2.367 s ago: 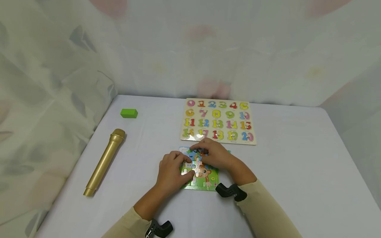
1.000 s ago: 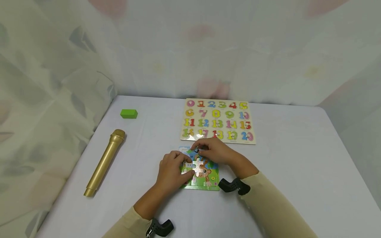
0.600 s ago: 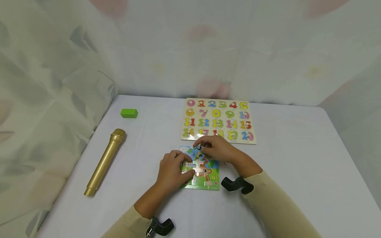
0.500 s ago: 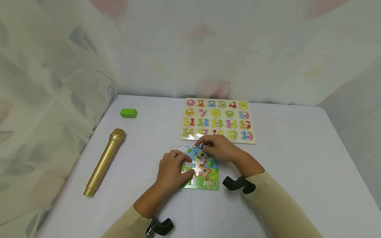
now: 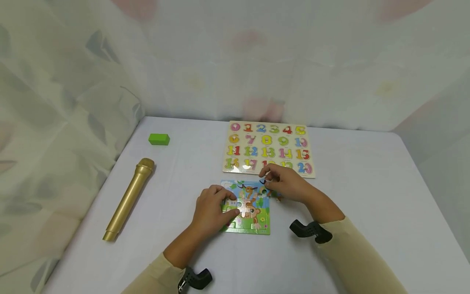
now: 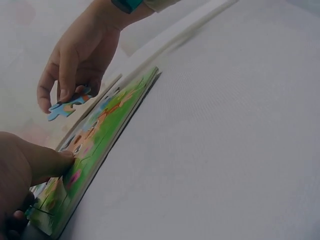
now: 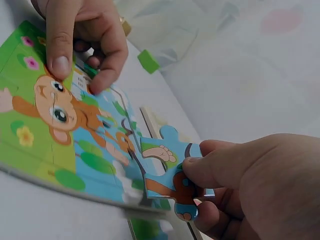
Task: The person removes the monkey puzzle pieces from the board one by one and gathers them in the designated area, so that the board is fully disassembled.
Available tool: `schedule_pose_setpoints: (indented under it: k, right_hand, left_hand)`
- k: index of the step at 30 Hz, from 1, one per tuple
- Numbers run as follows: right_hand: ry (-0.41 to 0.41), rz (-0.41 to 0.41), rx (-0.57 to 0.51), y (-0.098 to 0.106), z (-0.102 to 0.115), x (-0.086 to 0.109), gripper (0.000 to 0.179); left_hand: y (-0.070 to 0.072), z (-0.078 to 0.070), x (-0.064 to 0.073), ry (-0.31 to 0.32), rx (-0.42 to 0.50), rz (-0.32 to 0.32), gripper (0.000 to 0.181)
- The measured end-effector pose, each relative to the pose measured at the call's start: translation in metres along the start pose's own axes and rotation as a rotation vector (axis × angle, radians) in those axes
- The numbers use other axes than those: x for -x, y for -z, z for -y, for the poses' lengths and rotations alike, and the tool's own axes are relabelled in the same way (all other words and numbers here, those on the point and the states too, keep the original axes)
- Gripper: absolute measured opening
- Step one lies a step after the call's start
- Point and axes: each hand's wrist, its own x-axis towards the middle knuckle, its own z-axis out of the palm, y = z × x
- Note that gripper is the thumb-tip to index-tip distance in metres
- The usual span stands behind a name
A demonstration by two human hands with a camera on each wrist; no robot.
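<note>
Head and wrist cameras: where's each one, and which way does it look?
Head: on the head, looking forward and down at the table; left hand, right hand, sleeves show.
Left wrist: on that wrist, looking across the puzzle; both hands show.
Right wrist: on that wrist, looking at the piece and puzzle; both hands show.
Wrist views share puzzle and piece.

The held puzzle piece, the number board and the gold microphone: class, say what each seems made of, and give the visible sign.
Puzzle piece: probably cardboard or thin wood, with a smooth printed face; it looks flat and stiff. Number board: probably pale wood, glossy, given its cream colour and white glare. Gold microphone: metal or metallic-painted plastic, satin sheen, with light streaking along it.
</note>
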Motion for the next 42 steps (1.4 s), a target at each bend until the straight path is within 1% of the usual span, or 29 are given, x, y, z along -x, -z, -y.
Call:
schedule_pose_setpoints:
  k: [8,13,18,22,35,42]
  right_hand:
    - [-0.045,-0.033,0.024,0.014,-0.013,0.015,0.013]
    - [-0.075,-0.037,0.051,0.022,-0.021,0.023,0.013]
    - [-0.104,-0.034,0.057,0.030,-0.028,0.031,0.013]
    - [-0.107,-0.026,0.066,0.035,-0.035,0.036,0.012]
    - [-0.125,-0.048,0.135,0.042,-0.053,0.045,0.011]
    - [-0.161,-0.104,0.140,0.034,-0.055,0.046,0.014]
  left_hand:
    - [0.001,-0.001,0.000,0.021,0.047,-0.002,0.029]
    - [0.001,-0.002,0.000,0.023,0.043,-0.011,0.024]
    - [-0.001,-0.001,0.001,0.003,0.029,-0.024,0.024]
    - [-0.002,0.000,0.001,-0.014,0.018,-0.031,0.025]
    - [0.000,-0.002,-0.001,-0.009,0.006,-0.019,0.024]
    - [-0.002,-0.006,-0.001,-0.012,0.004,-0.029,0.026]
